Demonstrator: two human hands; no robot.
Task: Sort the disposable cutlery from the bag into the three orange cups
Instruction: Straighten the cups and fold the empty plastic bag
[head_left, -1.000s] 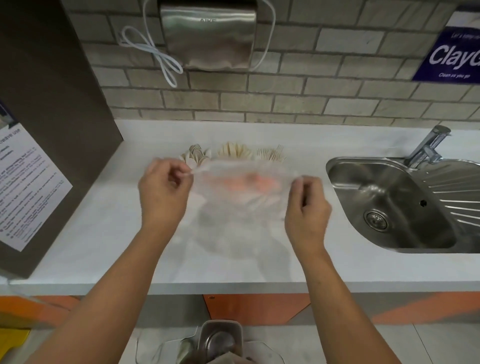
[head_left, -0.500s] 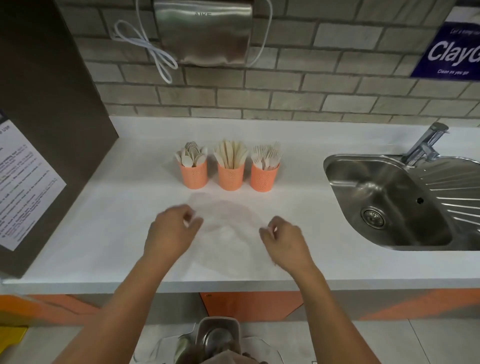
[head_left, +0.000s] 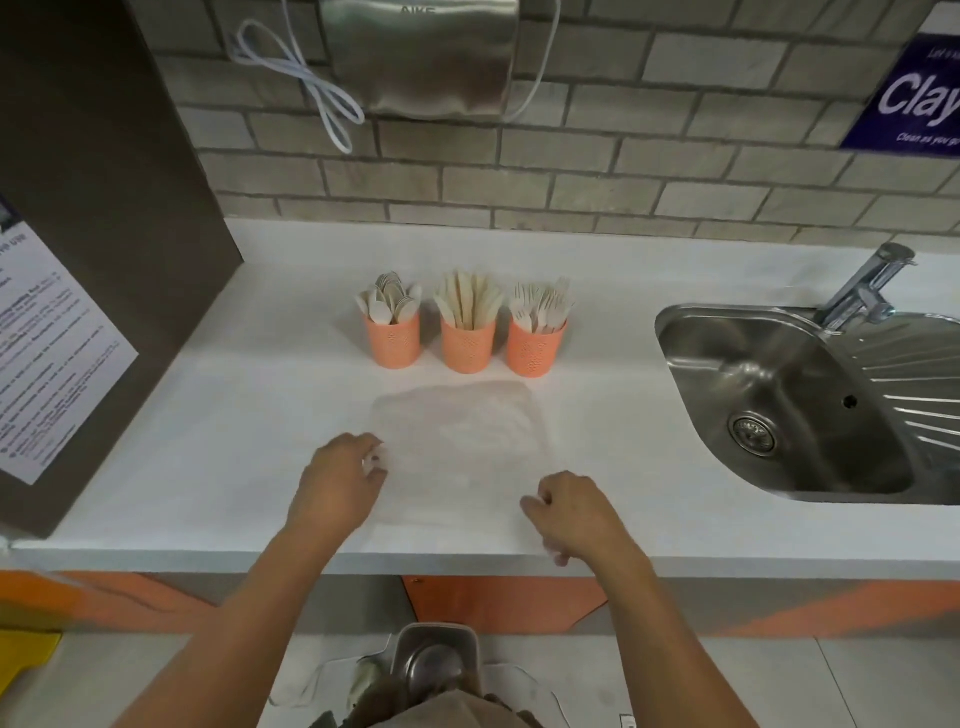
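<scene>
Cutlery of pale wood stands sorted in three round orange cups in a row, far of centre on the white countertop (head_left: 234, 415). Spoons (head_left: 389, 304) are in the left cup (head_left: 392, 345), knives (head_left: 470, 301) in the middle cup (head_left: 467, 348) and forks (head_left: 543, 306) in the right cup (head_left: 535, 353). The cups stand just apart from one another.

Just near of them a clear plastic bag (head_left: 462, 441) lies flat, reaching almost to the counter's near edge. The left hand (head_left: 343, 478) pinches its left edge with curled fingers. The right hand (head_left: 576, 514) sits curled at the bag's near right corner, close to the counter's near edge; whether it grips the plastic cannot be told.

Open counter spreads left to a dark brown panel (head_left: 104, 208). To the right, a strip of counter separates the bag from the rim of a stainless steel sink (head_left: 779, 415).
</scene>
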